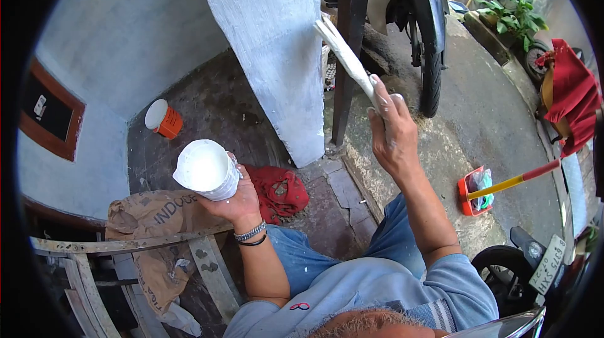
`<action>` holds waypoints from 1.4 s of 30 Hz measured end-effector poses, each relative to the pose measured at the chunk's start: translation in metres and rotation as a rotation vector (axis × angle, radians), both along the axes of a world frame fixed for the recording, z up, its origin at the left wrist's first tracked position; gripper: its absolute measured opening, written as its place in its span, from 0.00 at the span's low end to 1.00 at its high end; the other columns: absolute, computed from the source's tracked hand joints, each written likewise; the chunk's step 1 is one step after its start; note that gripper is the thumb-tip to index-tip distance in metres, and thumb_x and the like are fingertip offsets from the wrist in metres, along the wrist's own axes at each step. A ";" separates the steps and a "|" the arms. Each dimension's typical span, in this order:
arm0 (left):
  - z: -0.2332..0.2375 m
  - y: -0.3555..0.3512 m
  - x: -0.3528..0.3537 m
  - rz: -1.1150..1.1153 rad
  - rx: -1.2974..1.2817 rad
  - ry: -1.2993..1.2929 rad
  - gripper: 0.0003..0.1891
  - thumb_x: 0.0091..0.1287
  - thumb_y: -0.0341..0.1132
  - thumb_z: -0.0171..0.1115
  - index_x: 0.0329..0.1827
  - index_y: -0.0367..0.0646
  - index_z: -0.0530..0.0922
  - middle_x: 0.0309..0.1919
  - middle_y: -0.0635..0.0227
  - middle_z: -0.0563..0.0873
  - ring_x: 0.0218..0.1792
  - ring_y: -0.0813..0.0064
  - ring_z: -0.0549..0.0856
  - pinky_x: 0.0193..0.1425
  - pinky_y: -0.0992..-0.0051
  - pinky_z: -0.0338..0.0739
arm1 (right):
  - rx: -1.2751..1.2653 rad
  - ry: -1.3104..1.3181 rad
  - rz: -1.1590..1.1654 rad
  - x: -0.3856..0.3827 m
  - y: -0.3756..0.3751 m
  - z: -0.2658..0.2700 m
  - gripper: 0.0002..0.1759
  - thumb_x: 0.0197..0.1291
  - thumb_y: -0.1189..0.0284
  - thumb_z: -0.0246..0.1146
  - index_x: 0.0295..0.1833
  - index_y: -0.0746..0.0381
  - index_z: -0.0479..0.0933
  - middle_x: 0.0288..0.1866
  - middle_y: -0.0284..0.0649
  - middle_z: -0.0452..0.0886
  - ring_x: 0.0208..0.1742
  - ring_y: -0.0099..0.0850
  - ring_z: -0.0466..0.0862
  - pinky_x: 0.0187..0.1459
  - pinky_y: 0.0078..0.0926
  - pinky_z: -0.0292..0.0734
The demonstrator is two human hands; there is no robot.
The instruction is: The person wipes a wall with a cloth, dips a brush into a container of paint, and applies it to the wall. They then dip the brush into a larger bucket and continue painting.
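Observation:
My left hand (238, 196) holds a white cup (207, 170) of white paint from below and the side, in front of my body. In my right hand (393, 127) is a paint-covered brush (346, 55), its fingers closed round the handle. The brush points up and to the left, its tip at the right edge of a whitish wall end (270, 55). Whether the bristles touch the wall, I cannot tell. White paint marks the fingers of both hands.
An orange bucket (168, 123) stands on the dark floor at left. Below lie brown paper sacks (160, 215), a red cloth (280, 194) and a wooden ladder (214, 269). A dark post (350, 42), a motorcycle (431, 42) and a red tray (469, 202) are at right.

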State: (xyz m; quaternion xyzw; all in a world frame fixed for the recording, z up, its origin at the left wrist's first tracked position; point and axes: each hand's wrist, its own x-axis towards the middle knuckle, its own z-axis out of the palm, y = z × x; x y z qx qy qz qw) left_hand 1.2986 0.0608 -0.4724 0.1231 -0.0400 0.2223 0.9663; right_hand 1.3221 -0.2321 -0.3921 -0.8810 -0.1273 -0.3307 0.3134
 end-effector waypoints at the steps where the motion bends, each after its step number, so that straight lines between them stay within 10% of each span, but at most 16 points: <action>1: 0.001 0.000 0.000 0.003 -0.001 -0.001 0.34 0.68 0.59 0.45 0.68 0.42 0.70 0.57 0.54 0.79 0.55 0.53 0.81 0.47 0.63 0.84 | -0.033 0.053 -0.009 0.007 0.002 -0.010 0.31 0.63 0.79 0.59 0.72 0.57 0.66 0.41 0.48 0.76 0.32 0.43 0.81 0.34 0.39 0.77; 12: 0.002 0.000 -0.001 0.020 -0.012 0.043 0.35 0.68 0.62 0.45 0.68 0.43 0.70 0.57 0.54 0.80 0.52 0.53 0.83 0.45 0.62 0.84 | -0.362 0.691 0.037 -0.025 -0.011 -0.049 0.20 0.64 0.70 0.57 0.62 0.60 0.74 0.42 0.52 0.83 0.44 0.51 0.84 0.44 0.47 0.79; 21: -0.003 0.001 0.002 0.005 0.011 -0.013 0.34 0.68 0.59 0.47 0.68 0.42 0.70 0.58 0.54 0.78 0.56 0.52 0.80 0.47 0.62 0.85 | -0.181 0.096 -0.053 -0.006 -0.010 0.057 0.19 0.63 0.74 0.59 0.60 0.62 0.74 0.37 0.49 0.81 0.35 0.51 0.83 0.37 0.45 0.80; 32: -0.006 0.004 0.003 0.031 0.042 0.023 0.34 0.68 0.59 0.47 0.68 0.42 0.70 0.57 0.53 0.79 0.55 0.52 0.80 0.47 0.63 0.85 | -0.394 0.592 0.024 -0.020 -0.011 -0.065 0.20 0.63 0.71 0.58 0.61 0.58 0.73 0.41 0.48 0.82 0.37 0.51 0.83 0.37 0.47 0.79; 42: 0.001 -0.004 0.013 0.102 0.004 0.179 0.31 0.68 0.60 0.47 0.63 0.46 0.73 0.52 0.59 0.82 0.48 0.60 0.84 0.43 0.64 0.83 | -0.510 -0.144 -0.143 -0.016 -0.006 0.145 0.20 0.63 0.72 0.60 0.62 0.54 0.76 0.32 0.37 0.77 0.24 0.36 0.81 0.24 0.35 0.75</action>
